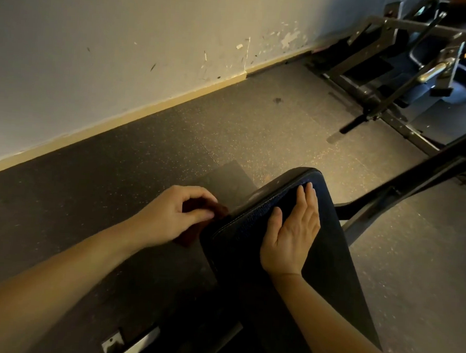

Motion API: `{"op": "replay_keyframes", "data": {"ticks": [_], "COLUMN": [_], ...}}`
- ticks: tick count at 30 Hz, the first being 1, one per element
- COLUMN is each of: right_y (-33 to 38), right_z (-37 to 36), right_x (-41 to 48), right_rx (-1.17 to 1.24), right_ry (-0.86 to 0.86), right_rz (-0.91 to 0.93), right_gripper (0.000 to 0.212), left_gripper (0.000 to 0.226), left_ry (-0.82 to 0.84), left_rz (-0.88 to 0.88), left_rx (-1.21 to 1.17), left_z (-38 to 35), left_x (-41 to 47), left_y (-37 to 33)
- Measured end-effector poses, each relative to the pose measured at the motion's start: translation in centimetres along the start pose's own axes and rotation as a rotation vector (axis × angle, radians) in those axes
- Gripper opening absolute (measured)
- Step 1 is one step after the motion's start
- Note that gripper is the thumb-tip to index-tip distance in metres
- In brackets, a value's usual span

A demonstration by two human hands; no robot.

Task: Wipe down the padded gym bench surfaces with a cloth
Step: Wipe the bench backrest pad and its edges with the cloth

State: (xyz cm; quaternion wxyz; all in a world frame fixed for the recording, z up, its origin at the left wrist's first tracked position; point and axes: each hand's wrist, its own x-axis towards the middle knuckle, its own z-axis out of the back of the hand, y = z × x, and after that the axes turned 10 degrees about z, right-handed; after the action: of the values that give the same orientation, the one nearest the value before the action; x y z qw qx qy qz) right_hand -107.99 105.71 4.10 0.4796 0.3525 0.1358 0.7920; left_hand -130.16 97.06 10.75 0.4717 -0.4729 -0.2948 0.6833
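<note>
Wiping the left edge of the black padded vinyl gym bench [337, 268].
My left hand [170, 216] pinches the dark red-brown cloth [189, 240] against the bench's left edge; my right hand [290, 241] lies flat on the bench top, fingers straight, bracing it. Best, I judge, to press firmly and draw the cloth along the seam in one even pass.
</note>
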Motion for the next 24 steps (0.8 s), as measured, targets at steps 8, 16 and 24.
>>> {"op": "replay_keyframes", "data": {"ticks": [8, 16, 24], "right_y": [0.0, 0.1, -0.1], "right_z": [-0.1, -0.3, -0.2], "right_x": [0.1, 0.2, 0.1], "right_rx": [-0.028, -0.011, -0.022], "right_ry": [0.002, -0.011, 0.002], "right_rz": [-0.001, 0.002, -0.005], "right_gripper": [0.064, 0.065, 0.065], "left_gripper": [0.015, 0.016, 0.017], "left_ry": [-0.063, 0.04, -0.014], "left_rz": [-0.093, -0.014, -0.117], "left_rx": [0.067, 0.003, 0.078], "left_z": [-4.6, 0.4, -4.8], "left_x": [11.6, 2.3, 12.9], "left_y": [-5.7, 0.7, -6.2]}}
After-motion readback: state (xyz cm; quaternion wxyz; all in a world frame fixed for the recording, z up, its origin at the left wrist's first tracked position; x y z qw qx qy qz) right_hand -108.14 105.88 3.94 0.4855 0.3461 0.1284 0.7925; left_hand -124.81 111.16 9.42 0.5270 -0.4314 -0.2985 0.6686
